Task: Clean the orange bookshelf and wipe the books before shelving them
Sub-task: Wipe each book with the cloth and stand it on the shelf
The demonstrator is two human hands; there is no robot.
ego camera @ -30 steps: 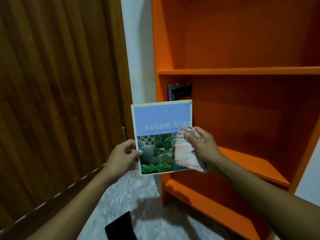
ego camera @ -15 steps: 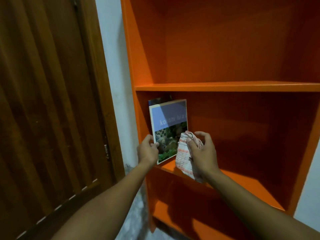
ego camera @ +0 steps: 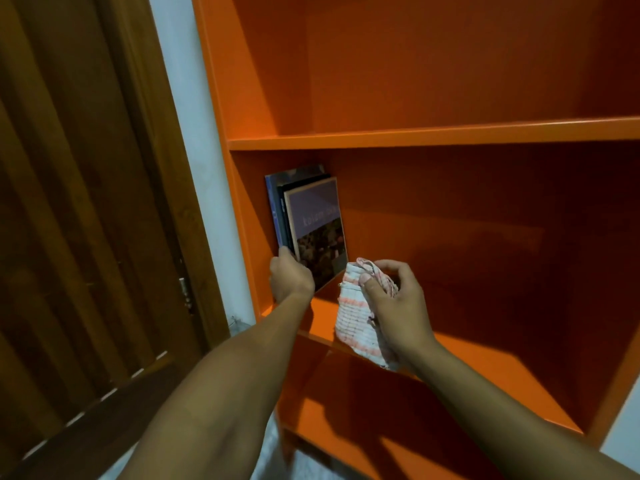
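Note:
The orange bookshelf (ego camera: 433,136) fills the right of the view. In its middle compartment, against the left wall, the "kolam hias" book (ego camera: 318,226) stands upright beside two other books (ego camera: 277,202). My left hand (ego camera: 289,280) grips the book's lower left edge, fingers curled round it. My right hand (ego camera: 394,303) holds a bunched white cloth with orange stripes (ego camera: 356,323) just right of the book, above the shelf board (ego camera: 485,368).
A dark wooden door (ego camera: 86,202) stands to the left, with a strip of white wall (ego camera: 194,150) between it and the shelf. The upper compartment (ego camera: 433,64) holds nothing visible. Pale floor shows at the bottom (ego camera: 266,459).
My left hand carried the book from in front of me into the middle compartment and stood it against the other books. My right hand followed with the cloth. The view moved closer.

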